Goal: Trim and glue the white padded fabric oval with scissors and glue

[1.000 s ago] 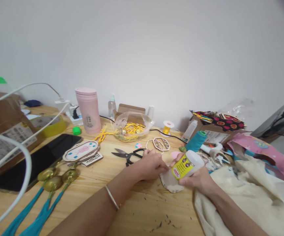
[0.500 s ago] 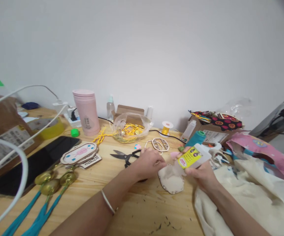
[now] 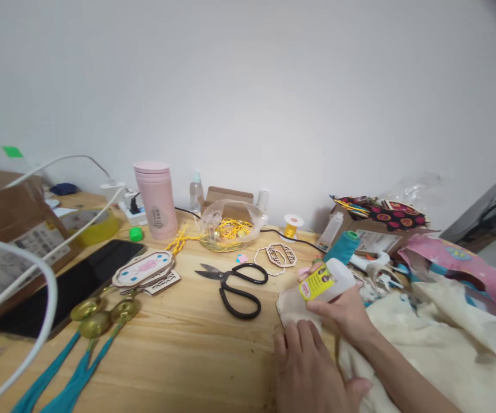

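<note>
My right hand (image 3: 346, 310) is wrapped around a clear glue bottle (image 3: 319, 282) with a yellow label, tilted with its lower end over a pale, scallop-edged flat piece (image 3: 293, 304). The bottle's tip is hidden. At the near edge of that piece lies my left hand (image 3: 303, 364), back up, its fingers laid forward onto the piece and the thumb apart. Black-handled scissors (image 3: 230, 284) rest open to the left of the piece. Beyond them are a wooden lattice cutout (image 3: 281, 256) and a small pink and blue piece (image 3: 241, 258).
Cream cloth (image 3: 428, 344) lies at the right beside a teal thread cone (image 3: 342, 246). Along the wall stand a pink tumbler (image 3: 157, 201), a bag of yellow cords (image 3: 233, 226) and a yellow spool (image 3: 291, 228). A phone (image 3: 71, 292) and gold bells with teal tassels (image 3: 95, 324) lie left.
My left hand has moved from the far side of the pale piece down to its near edge, uncovering the scissors. The bottle remains in my right hand, tilted differently.
</note>
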A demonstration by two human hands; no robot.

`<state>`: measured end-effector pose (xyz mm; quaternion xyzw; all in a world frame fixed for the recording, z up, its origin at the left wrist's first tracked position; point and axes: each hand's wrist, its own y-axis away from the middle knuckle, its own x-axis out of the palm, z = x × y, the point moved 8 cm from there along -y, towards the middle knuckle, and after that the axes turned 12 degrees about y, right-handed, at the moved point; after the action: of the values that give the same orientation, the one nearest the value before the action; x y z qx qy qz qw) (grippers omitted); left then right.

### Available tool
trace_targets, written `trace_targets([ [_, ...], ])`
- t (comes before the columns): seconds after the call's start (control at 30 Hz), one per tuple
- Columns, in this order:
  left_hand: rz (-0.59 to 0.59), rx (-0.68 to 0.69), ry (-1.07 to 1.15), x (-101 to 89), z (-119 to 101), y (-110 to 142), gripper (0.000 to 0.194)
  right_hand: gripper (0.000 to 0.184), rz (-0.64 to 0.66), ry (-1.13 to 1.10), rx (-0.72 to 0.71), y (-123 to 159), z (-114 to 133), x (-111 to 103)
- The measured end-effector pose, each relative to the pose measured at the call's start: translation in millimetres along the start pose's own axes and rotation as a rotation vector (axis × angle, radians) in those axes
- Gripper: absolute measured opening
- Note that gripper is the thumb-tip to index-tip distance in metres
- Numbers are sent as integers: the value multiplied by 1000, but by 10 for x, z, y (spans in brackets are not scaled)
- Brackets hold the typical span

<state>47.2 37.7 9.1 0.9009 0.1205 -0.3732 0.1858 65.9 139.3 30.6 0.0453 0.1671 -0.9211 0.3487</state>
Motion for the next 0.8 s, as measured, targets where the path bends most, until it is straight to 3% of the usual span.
trace_targets([
  [0.27, -59, -78, -20, 157, 180, -52, 83, 47, 115, 32, 14, 4, 40, 131],
  [0.43, -102, -86, -44, 230, 193, -61, 82, 45, 70, -13, 44, -35, -1, 113],
  [0.6, -124, -123, -60, 336, 239, -90, 91, 44, 182, -48, 25, -31, 3, 193],
  [0.8, -124, -94, -17, 224, 180, -39, 91, 44, 72, 11, 55, -55, -75, 150],
])
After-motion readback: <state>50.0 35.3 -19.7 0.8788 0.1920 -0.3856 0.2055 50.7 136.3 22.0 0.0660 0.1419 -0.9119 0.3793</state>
